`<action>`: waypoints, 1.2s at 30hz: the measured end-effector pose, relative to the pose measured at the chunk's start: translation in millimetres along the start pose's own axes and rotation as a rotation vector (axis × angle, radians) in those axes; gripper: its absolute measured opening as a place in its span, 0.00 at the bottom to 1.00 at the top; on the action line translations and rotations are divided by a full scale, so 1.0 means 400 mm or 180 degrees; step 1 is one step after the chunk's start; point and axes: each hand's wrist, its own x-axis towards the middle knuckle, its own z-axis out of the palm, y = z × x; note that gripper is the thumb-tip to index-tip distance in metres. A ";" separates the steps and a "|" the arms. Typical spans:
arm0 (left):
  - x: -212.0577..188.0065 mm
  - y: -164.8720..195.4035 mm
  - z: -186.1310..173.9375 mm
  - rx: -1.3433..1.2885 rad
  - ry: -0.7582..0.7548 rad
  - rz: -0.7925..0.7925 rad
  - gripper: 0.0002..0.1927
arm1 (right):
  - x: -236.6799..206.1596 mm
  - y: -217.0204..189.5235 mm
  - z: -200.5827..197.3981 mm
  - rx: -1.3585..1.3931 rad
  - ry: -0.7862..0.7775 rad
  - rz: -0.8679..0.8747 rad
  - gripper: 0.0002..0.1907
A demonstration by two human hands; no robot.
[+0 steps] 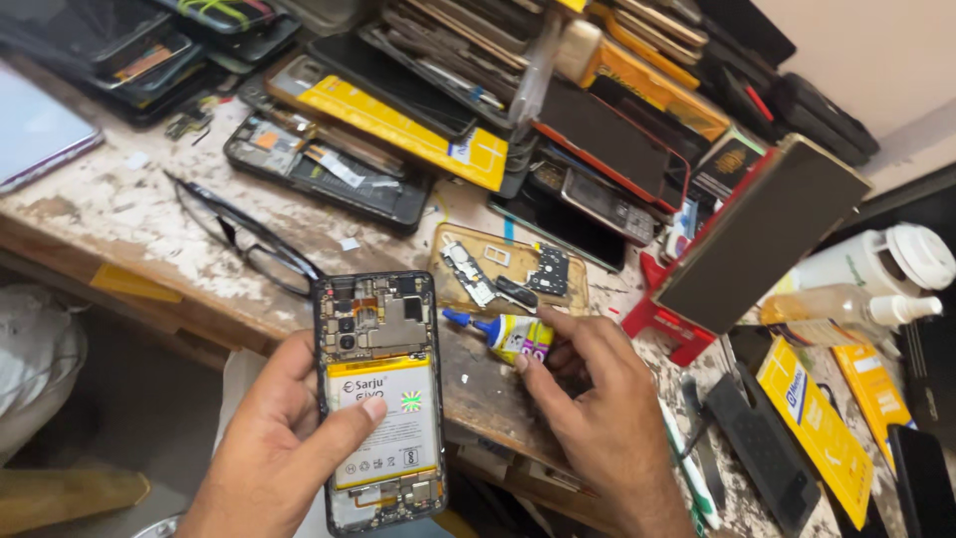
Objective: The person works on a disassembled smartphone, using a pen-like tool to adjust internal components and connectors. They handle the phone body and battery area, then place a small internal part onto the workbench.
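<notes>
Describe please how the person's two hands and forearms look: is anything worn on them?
Both the left hand and the right hand are bare: no gloves, rings, watch or bracelet show. The forearms are uncovered too, with no sleeve in view. Fingernails are short.

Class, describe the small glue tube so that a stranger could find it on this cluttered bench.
Start at the opened phone in the left hand. Just right of it, the right hand touches a small glue tube lying on the worn bench. Only it has a blue pointed nozzle.
</notes>
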 end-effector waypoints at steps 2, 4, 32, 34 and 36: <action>-0.001 -0.008 -0.007 -0.0172 -0.0134 0.0111 0.30 | -0.006 -0.011 0.015 0.0027 -0.0024 0.0092 0.24; 0.002 -0.013 -0.010 -0.0110 0.0049 -0.0035 0.29 | -0.015 -0.016 0.030 0.0032 -0.0055 0.0196 0.23; 0.018 0.010 0.007 -0.0141 -0.0063 -0.0336 0.30 | 0.220 -0.028 -0.013 -0.1166 -0.1391 0.0040 0.15; 0.019 0.004 0.004 -0.0191 -0.0061 -0.0391 0.30 | 0.222 -0.022 -0.011 -0.1073 -0.1378 0.0076 0.14; 0.020 -0.003 -0.001 -0.0293 -0.0169 -0.0307 0.30 | 0.222 -0.016 -0.010 -0.0919 -0.1319 0.0061 0.13</action>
